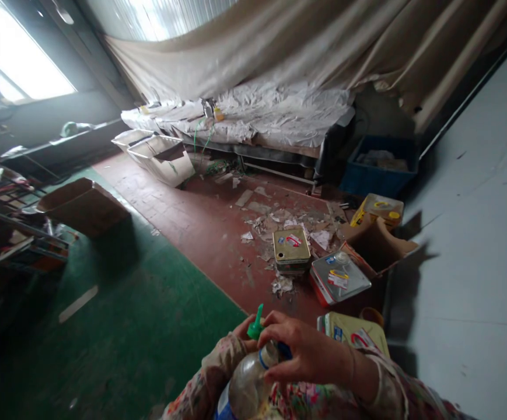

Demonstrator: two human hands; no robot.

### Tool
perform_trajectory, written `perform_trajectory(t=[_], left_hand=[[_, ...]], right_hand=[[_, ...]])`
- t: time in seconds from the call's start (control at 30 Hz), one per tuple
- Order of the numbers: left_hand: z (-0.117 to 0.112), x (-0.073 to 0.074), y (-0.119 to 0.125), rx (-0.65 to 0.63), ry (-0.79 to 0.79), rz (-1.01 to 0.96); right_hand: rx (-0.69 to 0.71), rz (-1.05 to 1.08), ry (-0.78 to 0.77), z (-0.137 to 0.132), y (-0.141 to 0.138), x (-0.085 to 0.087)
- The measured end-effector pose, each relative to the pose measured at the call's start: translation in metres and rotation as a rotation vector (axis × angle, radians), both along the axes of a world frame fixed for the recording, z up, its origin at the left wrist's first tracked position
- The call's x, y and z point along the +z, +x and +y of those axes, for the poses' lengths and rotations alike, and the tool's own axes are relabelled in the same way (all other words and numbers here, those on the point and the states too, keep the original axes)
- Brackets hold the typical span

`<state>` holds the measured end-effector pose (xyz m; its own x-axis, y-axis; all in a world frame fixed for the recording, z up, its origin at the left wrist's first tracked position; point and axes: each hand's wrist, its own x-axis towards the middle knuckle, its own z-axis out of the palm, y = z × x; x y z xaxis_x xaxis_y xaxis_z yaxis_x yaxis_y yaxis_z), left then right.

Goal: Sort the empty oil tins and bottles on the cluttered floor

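my right grip: curled closed round the bottle's neck, bottle probably steadied so; my left grip: beside green nozzle, fingertips hidden, hold I can't tell

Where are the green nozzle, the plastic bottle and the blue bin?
Green nozzle (256,328), head view: its wide base.
Plastic bottle (247,382), head view: its clear upper body.
Blue bin (374,179), head view: its outer wall.
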<state>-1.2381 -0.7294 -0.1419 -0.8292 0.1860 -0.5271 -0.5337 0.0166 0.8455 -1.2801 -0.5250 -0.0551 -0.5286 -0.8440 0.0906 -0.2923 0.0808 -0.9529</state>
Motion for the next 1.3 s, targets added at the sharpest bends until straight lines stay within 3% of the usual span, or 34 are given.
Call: perform_trajectory(t=[0.17,0.27,0.4,0.53,0.63,0.73,0.83,0.93,1.03,1.13,1.23,1.3], left_hand=[[-0.057,-0.004,-0.092,0.249,-0.076,0.12],[-0.097,-0.002,-0.148,0.255,-0.12,0.279],[-0.119,-0.006,-0.199,0.026,-0.097,0.377],[-0.109,-0.018,-0.241,-0.304,-0.127,0.647],[-0.099,-0.024,-0.274,-0.533,-0.06,0.693],[-0.097,-0.028,-0.305,-0.615,0.001,0.729],[-0.105,-0.033,-0.329,-0.61,0.089,0.697],[-0.12,-0.038,-0.343,-0.61,0.177,0.538],[-0.132,-0.044,-0.35,-0.565,0.224,0.427],[-0.137,-0.051,-0.352,-0.474,0.281,0.363],[-0.139,-0.065,-0.351,-0.385,0.323,0.31],[-0.14,-0.081,-0.347,-0.35,0.299,0.287]], right_hand=[[-0.224,0.006,0.138,0.0,-0.051,-0.002],[-0.416,0.039,0.228,-0.006,-0.092,-0.014],[-0.606,0.178,0.309,-0.026,-0.164,-0.043],[-0.703,0.285,0.388,-0.053,-0.235,-0.065],[-0.731,0.282,0.431,-0.078,-0.268,-0.071],[-0.732,0.227,0.452,-0.105,-0.285,-0.075],[-0.745,0.146,0.442,-0.127,-0.296,-0.079],[-0.695,0.029,0.437,-0.138,-0.304,-0.083],[-0.624,-0.106,0.386,-0.14,-0.311,-0.086],[-0.665,-0.19,0.281,-0.133,-0.32,-0.097],[-0.855,-0.21,0.231,-0.113,-0.333,-0.132],[-0.982,-0.21,0.228,-0.094,-0.346,-0.173]])
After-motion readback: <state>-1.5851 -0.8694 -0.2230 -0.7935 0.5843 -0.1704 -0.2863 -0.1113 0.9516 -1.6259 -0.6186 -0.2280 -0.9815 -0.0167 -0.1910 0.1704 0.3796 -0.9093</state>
